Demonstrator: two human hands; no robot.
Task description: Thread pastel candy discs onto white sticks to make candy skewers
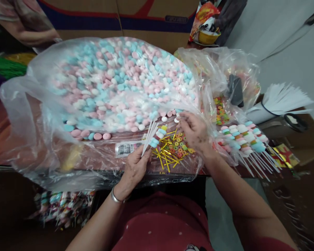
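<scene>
My left hand (137,163) is closed around a fan of thin white sticks (149,136). Beside their tips is a stick threaded with blue, white and brownish sweets (157,138), a yellow piece at its top. My right hand (195,134) has its fingers bent into a pinch at a white marshmallow (176,120), by the mouth of the big clear bag (21,101) of pink, blue and white marshmallows (115,76). Between the hands lie small coloured ring sweets (180,145) and gold twist ties (167,157) on the plastic.
Finished-looking candy skewers (244,137) are piled at the right. Behind them stand a bundle of white strips (282,99) and a dark mug (290,123). Bags of ring sweets (219,109) lie beyond my right hand. More wrapped skewers (64,205) sit low at left. Another person's arm (32,36) shows top left.
</scene>
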